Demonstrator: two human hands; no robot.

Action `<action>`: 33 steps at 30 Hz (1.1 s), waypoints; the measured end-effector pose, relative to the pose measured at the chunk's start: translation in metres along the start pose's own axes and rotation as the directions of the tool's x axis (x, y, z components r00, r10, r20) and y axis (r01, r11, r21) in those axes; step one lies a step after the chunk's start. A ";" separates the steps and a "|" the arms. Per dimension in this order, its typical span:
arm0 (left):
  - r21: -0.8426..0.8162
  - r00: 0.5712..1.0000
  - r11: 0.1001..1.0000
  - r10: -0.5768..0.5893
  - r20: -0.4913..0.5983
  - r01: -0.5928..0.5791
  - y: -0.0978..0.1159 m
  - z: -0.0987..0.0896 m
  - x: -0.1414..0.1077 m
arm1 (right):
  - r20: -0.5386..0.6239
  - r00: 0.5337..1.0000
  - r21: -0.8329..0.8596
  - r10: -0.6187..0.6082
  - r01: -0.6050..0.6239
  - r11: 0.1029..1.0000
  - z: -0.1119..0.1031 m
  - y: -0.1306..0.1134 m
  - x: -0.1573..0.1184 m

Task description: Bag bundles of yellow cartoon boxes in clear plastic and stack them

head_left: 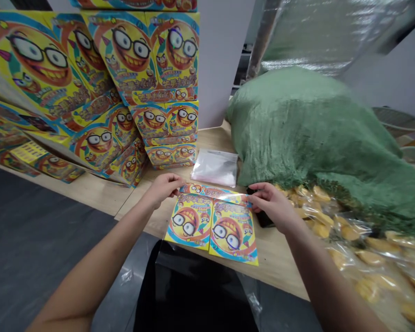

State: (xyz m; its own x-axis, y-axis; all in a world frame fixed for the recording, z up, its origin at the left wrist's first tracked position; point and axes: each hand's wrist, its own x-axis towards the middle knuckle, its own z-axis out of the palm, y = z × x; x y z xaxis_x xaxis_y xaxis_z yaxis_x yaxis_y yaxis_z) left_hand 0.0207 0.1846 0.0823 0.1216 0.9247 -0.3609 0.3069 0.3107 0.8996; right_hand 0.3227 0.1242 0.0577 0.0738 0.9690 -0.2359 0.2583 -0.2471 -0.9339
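Note:
A brightly printed cardboard box (210, 219) with cartoon faces in glasses lies on the table in front of me, its two front panels facing up and upside down to me. My left hand (166, 188) pinches the left end of its narrow far strip between thumb and fingers. At the strip's right end, my right hand (266, 201) grips with the thumb in front and the fingers behind. Just beyond the box lies a stack of clear plastic bags (214, 168). A dark object (264, 219), partly hidden by my right hand, rests beside the box.
Stacked boxes (165, 120) of the same print rise at the back left. A large green sack (311, 124) bulges at the right. Several clear-wrapped yellow pieces (349, 230) spread over the right side of the table (279, 263). Plastic scraps (127, 275) litter the floor.

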 end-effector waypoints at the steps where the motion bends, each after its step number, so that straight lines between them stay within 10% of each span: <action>1: 0.016 1.000 1.000 0.011 -0.006 -0.011 -0.001 0.000 0.001 | 0.000 1.000 -0.008 -0.002 0.002 1.000 0.000 0.000 0.000; 14: 0.042 0.996 0.995 0.092 -0.002 -0.092 -0.011 -0.002 0.007 | -0.028 1.000 -0.009 0.012 -0.012 1.000 0.001 -0.006 0.001; 24: 0.121 0.989 0.984 0.138 -0.056 -0.131 -0.015 0.004 0.004 | -0.128 0.980 -0.321 -0.153 0.105 0.941 0.008 0.005 0.001; 29: 0.059 0.977 0.989 0.144 -0.158 -0.136 -0.013 0.002 -0.002 | -0.252 0.872 -0.608 -0.418 0.193 0.770 0.006 0.001 -0.012; 33: 0.161 0.974 0.976 0.169 -0.150 -0.144 -0.010 0.016 0.001 | 0.106 0.801 -0.785 -0.589 0.431 0.446 0.034 -0.019 -0.020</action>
State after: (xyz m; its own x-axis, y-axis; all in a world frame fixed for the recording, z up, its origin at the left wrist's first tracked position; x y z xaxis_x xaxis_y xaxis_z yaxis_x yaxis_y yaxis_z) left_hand 0.0329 0.1790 0.0690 0.0285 0.9863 -0.1627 0.4345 0.1344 0.8906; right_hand 0.2834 0.1096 0.0714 -0.1950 0.9229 0.3321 0.9026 0.3013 -0.3074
